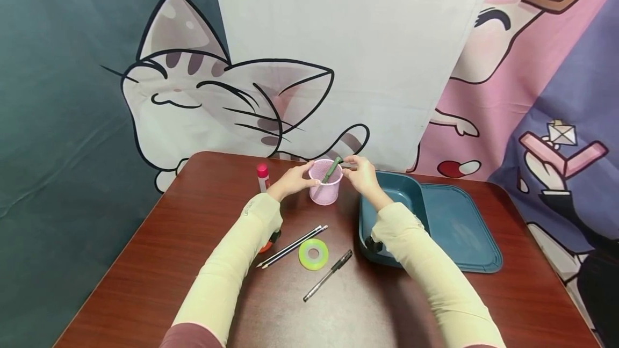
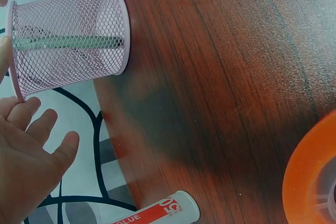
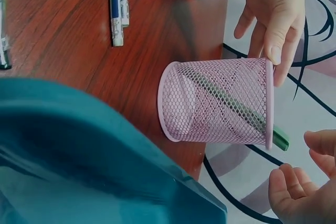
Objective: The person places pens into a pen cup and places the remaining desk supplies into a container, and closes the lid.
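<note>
A pink mesh pen cup (image 1: 325,193) stands upright near the back of the table. Inside leans a green pen (image 3: 281,139), its end poking above the rim. My left hand (image 1: 292,180) pinches the cup's rim from the left side, thumb and fingers on either side of the edge in the right wrist view (image 3: 277,19). On the other side, my right hand (image 1: 360,175) hovers by the top of the green pen, its fingers loosely bent and apart from the pen, holding nothing.
A liquid glue bottle (image 1: 263,177) with a red cap stands left. Nearer lie pencils (image 1: 292,247), a yellow-green tape roll (image 1: 313,254), a black pen (image 1: 329,275) and an orange ring (image 2: 302,182). At right are a blue bin (image 1: 366,219) and its flat lid (image 1: 459,227).
</note>
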### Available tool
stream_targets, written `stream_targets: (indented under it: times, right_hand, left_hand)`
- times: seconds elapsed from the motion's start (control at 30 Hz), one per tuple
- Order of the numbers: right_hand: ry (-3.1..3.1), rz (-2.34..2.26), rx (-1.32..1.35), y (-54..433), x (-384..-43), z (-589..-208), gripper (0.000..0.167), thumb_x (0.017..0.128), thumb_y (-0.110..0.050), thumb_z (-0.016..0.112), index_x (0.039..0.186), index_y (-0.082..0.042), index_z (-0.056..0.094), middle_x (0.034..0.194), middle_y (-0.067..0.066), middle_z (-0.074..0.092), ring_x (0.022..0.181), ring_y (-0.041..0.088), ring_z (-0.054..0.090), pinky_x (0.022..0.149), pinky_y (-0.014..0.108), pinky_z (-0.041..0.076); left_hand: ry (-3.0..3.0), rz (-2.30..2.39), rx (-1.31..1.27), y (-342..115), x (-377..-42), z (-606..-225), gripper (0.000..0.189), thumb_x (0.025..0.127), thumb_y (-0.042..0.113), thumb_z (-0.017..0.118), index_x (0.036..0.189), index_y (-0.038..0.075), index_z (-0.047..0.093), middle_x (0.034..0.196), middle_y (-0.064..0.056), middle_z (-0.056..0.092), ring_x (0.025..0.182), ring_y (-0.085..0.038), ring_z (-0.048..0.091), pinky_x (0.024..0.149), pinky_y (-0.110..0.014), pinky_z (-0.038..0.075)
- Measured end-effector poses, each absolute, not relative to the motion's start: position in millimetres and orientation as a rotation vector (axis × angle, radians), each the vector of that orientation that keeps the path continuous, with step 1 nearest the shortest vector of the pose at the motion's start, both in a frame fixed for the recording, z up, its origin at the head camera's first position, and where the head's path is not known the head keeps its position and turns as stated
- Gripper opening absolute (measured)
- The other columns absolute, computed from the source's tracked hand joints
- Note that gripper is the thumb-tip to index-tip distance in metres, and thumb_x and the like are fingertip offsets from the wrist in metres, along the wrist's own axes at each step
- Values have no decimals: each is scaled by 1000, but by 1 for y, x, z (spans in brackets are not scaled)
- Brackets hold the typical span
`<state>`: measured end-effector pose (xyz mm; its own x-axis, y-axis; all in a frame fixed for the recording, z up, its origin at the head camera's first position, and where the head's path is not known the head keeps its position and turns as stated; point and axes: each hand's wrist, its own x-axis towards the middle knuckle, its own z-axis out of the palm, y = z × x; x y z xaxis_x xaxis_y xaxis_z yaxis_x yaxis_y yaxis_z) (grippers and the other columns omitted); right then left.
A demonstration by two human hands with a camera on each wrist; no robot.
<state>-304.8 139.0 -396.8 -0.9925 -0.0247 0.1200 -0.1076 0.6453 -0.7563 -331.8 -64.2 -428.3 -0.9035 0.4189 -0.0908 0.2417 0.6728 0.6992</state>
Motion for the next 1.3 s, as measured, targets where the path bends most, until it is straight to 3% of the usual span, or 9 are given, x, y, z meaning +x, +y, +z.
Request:
stream_targets:
  times: [0.77, 1.3]
  right_hand:
    - [-2740, 1319, 327, 132, -272, -399, 31, 77, -6, 63, 106, 1, 60, 107, 18, 58, 89, 29, 61, 73, 37, 50]
    - [-2786, 1245, 638, 110, -250, -419, 24, 74, -3, 64, 98, 1, 62, 97, 18, 60, 79, 23, 59, 67, 31, 48]
  left_hand:
    - [2622, 1075, 546, -65, -334, -431, 71, 83, 35, 59, 140, 11, 24, 139, -10, 37, 127, -24, 35, 105, -42, 27]
    - [2647, 1064, 560, -65, -335, -432, 72, 82, 34, 59, 140, 10, 25, 138, -9, 38, 127, -24, 36, 104, -41, 28]
